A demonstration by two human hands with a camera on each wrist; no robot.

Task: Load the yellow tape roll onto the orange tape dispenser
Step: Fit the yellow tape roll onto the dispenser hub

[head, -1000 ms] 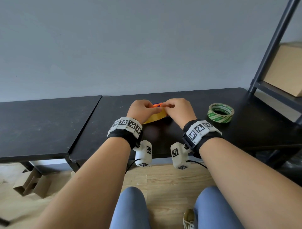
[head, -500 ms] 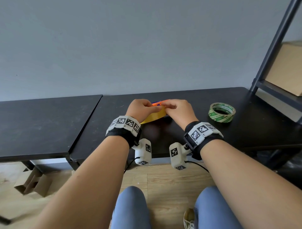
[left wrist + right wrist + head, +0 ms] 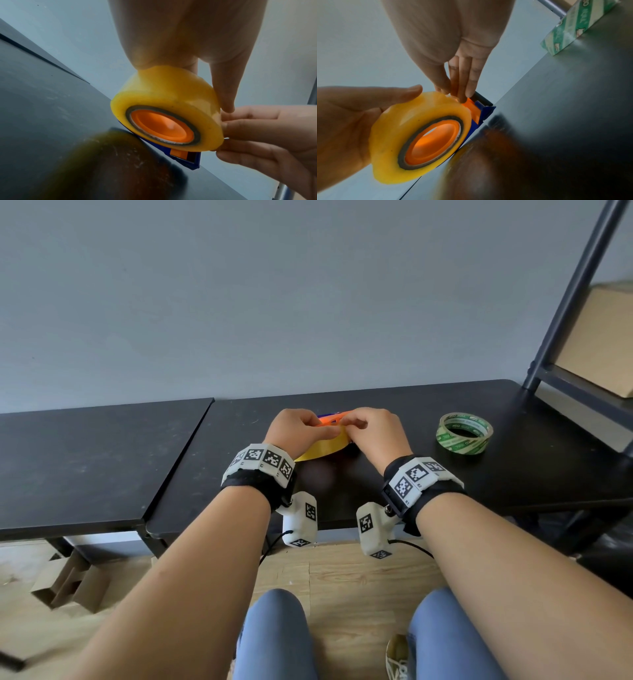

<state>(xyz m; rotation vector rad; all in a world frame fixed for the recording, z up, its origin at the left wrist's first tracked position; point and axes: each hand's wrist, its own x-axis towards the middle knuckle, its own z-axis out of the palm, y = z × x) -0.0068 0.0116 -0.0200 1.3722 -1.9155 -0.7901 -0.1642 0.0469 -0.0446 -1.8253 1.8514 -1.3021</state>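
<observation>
The head camera looks forward and down over both forearms at the counter (image 3: pixel 394 405) and wall. Each wrist camera sits low under its palm, very near, facing upward; both share the yellow tape roll (image 3: pixel 164 97) (image 3: pixel 419 121).

Setting: I am looking at a plain storeroom or packing workspace. Two black tables (image 3: pixel 102 460) are standing against a bare grey wall (image 3: pixel 274 285); a metal shelf (image 3: pixel 565 337) is holding a cardboard box (image 3: pixel 603 337); flattened cardboard (image 3: pixel 68 583) is lying on the wood floor (image 3: pixel 342 577).
</observation>
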